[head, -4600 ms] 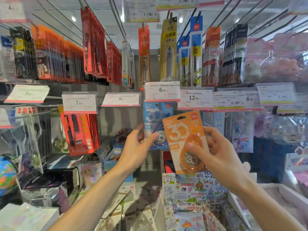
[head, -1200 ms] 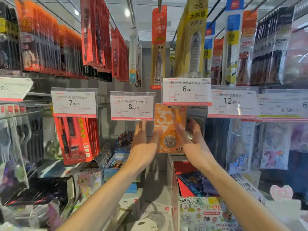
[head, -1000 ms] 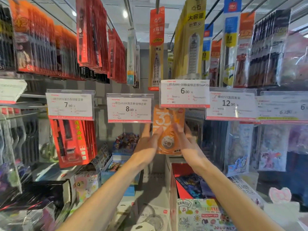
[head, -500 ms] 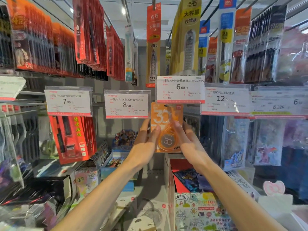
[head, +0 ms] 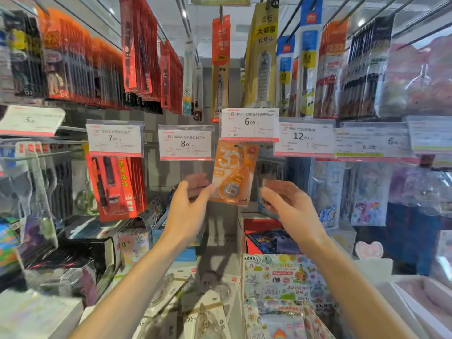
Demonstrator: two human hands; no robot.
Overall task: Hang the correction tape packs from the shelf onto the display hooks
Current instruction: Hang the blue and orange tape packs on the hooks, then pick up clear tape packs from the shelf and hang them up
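Your orange correction tape pack [head: 232,172] hangs under the 6.00 price tag [head: 249,124], long axis vertical but tilted. It sits between your hands: left hand [head: 187,207] fingers spread, thumb touching its lower edge; right hand [head: 291,206] open, just beside.

An orange correction tape pack [head: 233,173] hung tilted under the 6.00 price tag [head: 249,124], between the open left hand [head: 188,211] and right hand [head: 291,211].

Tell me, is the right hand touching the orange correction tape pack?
Apart. The head view shows the right hand open, with a plain gap of background between its fingertips and the orange correction tape pack hanging under the 6.00 price tag.
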